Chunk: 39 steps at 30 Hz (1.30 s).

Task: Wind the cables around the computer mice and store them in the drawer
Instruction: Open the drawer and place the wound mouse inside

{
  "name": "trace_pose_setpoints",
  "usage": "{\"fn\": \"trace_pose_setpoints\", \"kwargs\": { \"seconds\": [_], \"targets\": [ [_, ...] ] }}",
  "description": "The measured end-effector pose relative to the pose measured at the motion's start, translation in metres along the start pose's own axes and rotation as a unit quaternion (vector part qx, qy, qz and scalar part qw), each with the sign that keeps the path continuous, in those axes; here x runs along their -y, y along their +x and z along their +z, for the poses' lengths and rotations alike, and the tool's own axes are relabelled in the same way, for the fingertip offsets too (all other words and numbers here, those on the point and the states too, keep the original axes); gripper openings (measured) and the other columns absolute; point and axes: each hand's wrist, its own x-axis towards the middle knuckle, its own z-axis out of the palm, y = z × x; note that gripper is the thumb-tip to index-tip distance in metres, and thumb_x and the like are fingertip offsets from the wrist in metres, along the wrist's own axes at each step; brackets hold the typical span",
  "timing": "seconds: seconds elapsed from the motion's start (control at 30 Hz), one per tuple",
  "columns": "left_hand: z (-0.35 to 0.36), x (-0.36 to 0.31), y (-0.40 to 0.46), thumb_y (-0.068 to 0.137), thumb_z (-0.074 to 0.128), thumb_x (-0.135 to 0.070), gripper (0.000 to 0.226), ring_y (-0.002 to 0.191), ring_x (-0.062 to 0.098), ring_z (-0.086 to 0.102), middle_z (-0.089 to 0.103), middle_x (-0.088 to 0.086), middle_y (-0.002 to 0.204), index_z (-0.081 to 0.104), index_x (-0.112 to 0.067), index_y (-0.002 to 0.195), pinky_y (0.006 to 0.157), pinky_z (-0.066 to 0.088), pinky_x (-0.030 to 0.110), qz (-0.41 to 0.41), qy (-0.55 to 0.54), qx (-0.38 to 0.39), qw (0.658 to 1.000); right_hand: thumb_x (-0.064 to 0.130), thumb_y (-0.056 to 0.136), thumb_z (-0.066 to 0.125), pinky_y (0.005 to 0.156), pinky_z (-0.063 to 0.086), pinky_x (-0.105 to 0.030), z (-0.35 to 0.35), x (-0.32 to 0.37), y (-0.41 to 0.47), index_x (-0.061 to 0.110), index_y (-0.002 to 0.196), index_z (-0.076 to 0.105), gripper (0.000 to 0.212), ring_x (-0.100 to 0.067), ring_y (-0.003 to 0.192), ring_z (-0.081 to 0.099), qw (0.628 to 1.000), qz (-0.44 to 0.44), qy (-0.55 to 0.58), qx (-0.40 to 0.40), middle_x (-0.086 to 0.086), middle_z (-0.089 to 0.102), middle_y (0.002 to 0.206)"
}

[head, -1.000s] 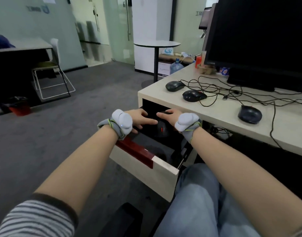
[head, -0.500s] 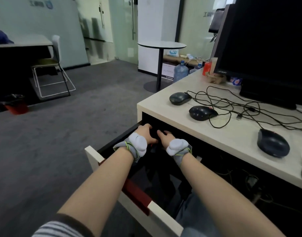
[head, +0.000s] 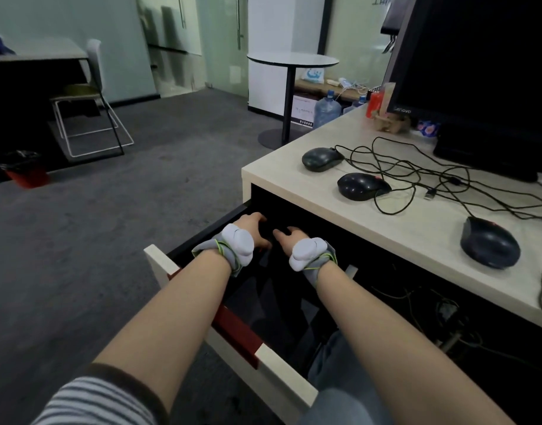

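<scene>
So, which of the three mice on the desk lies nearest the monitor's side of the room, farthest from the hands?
The grey mouse, at the desk's far corner.

Both hands deep in the open drawer (head: 263, 360) — left hand (head: 252, 230) and right hand (head: 289, 237) side by side, fingers lost in the dark. Three mice on the desk (head: 386, 228) — cables (head: 432, 176) loose and tangled.

three black mice (head: 322, 159) (head: 362, 186) (head: 489, 242) on desk (head: 416, 228), cables (head: 441, 179) tangled unwound, drawer (head: 263, 360) pulled open below
</scene>
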Motion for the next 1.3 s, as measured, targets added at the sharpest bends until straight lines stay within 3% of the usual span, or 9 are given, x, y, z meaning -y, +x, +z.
{"fn": "trace_pose_setpoints", "kwargs": {
  "seconds": [0.37,0.6,0.77,0.93,1.0,1.07,1.17,1.23,1.3],
  "targets": [
    [-0.001,0.001,-0.003,0.082,0.065,-0.02,0.065,0.122,0.027,0.052,0.051,0.014,0.136,0.036,-0.008,0.139,0.1,0.043,0.037,-0.005,-0.004,-0.004,1.0,0.043,0.085,0.057,0.105,0.031,-0.031,0.005,-0.006,-0.002,0.014,0.139,0.035,0.065,-0.032,0.133,0.036,0.994,-0.076,0.026,-0.072,-0.016,0.035,0.144],
    [-0.005,0.007,-0.008,0.087,0.056,-0.014,0.044,0.116,0.027,0.055,0.059,0.014,0.127,0.05,-0.009,0.13,0.094,0.042,0.031,-0.004,-0.028,-0.035,0.999,0.031,0.079,0.057,0.09,0.038,-0.033,0.008,-0.007,-0.016,0.022,0.098,0.061,0.02,-0.025,0.108,0.044,0.957,-0.229,-0.08,-0.156,-0.005,0.049,0.113],
    [-0.01,0.006,-0.011,0.088,0.053,-0.007,0.044,0.115,0.03,0.057,0.06,0.015,0.127,0.05,-0.009,0.132,0.096,0.044,0.034,-0.025,-0.04,-0.001,0.999,0.025,0.083,0.055,0.059,0.039,-0.023,0.008,-0.003,-0.023,0.024,0.091,0.062,0.011,-0.013,0.07,0.052,0.967,-0.237,-0.059,-0.07,0.01,0.047,0.063],
    [-0.013,0.009,-0.011,0.09,0.048,0.004,0.04,0.094,0.029,0.062,0.061,0.023,0.12,0.05,-0.003,0.129,0.092,0.05,0.038,-0.082,-0.175,0.018,0.981,0.019,0.082,0.063,0.063,0.048,-0.024,0.007,0.001,-0.031,0.018,0.085,0.061,0.004,-0.013,0.059,0.059,0.978,-0.2,0.054,-0.023,0.004,0.056,0.063],
    [-0.015,0.008,-0.014,0.093,0.044,0.001,0.033,0.08,0.029,0.062,0.062,0.024,0.112,0.053,-0.001,0.125,0.081,0.054,0.04,-0.12,-0.266,0.022,0.956,0.015,0.083,0.063,0.05,0.045,-0.017,0.011,0.004,-0.037,0.014,0.088,0.058,0.007,-0.005,0.047,0.056,0.978,-0.177,0.112,0.019,0.002,0.055,0.063],
    [-0.018,0.007,-0.014,0.093,0.046,-0.007,0.03,0.082,0.03,0.063,0.063,0.024,0.116,0.056,0.004,0.118,0.085,0.055,0.042,-0.139,-0.299,0.018,0.944,0.013,0.085,0.063,0.038,0.04,-0.014,0.013,0.01,-0.042,0.009,0.095,0.058,0.012,-0.003,0.041,0.053,0.976,-0.139,0.151,0.073,0.001,0.053,0.067],
    [-0.019,0.007,-0.016,0.091,0.05,-0.022,0.034,0.086,0.025,0.057,0.065,0.021,0.108,0.061,0.005,0.11,0.095,0.05,0.041,-0.153,-0.269,0.027,0.951,0.013,0.092,0.052,0.051,0.043,-0.022,0.017,0.021,-0.047,0.012,0.108,0.055,0.016,-0.013,0.058,0.052,0.967,-0.079,0.122,0.208,-0.001,0.051,0.073],
    [-0.019,0.005,-0.022,0.092,0.049,-0.03,0.033,0.081,0.025,0.051,0.06,0.015,0.098,0.061,-0.001,0.104,0.081,0.046,0.032,-0.155,-0.217,0.041,0.963,0.005,0.091,0.051,0.07,0.05,-0.032,0.02,0.022,-0.05,0.011,0.106,0.055,0.017,-0.017,0.066,0.054,0.972,-0.081,0.107,0.195,-0.003,0.054,0.075],
    [-0.017,0.006,-0.026,0.094,0.047,-0.037,0.044,0.072,0.026,0.046,0.055,0.013,0.096,0.059,0.001,0.112,0.073,0.04,0.03,-0.163,-0.179,0.059,0.969,0.002,0.089,0.051,0.072,0.051,-0.031,0.024,0.021,-0.05,0.003,0.113,0.059,0.024,-0.017,0.066,0.055,0.98,-0.08,0.096,0.155,-0.003,0.056,0.072]
  ]
}}
